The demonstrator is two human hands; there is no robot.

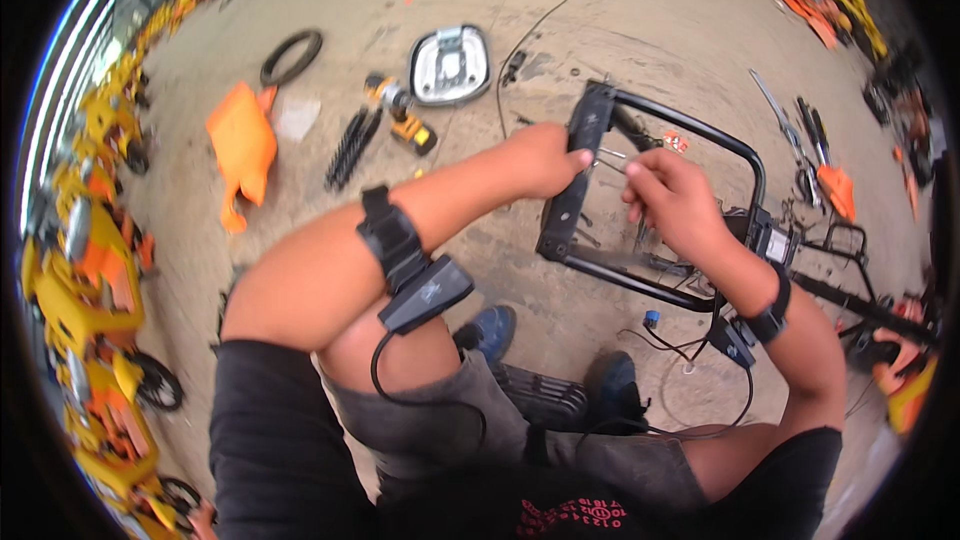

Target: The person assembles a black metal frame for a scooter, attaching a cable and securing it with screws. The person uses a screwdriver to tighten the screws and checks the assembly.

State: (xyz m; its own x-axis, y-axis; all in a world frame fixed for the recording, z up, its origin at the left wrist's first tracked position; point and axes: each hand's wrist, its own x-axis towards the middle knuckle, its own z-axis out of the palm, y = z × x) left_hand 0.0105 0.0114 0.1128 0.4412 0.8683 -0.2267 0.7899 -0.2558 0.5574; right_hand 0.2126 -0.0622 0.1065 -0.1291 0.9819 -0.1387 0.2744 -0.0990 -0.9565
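A black tubular metal frame [757, 172] stands in front of me, with a flat black plate [562, 220] across its left end. My left hand [545, 162] is closed on the upper part of that plate, its thumb lying over the face. Pinched in my right hand [675, 200] is a thin silver rod-like tool [612, 156]; its tip reaches the plate beside my left thumb. Whether the tip sits in a bolt is too small to tell. My right hand is over the opening inside the frame.
On the floor lie a yellow and black cordless drill [408, 125], black coil springs [352, 148], an orange panel [243, 140], a black ring [291, 57], a white and black housing [450, 65] and long metal parts [790, 130]. Yellow two-wheelers [85, 270] line the left.
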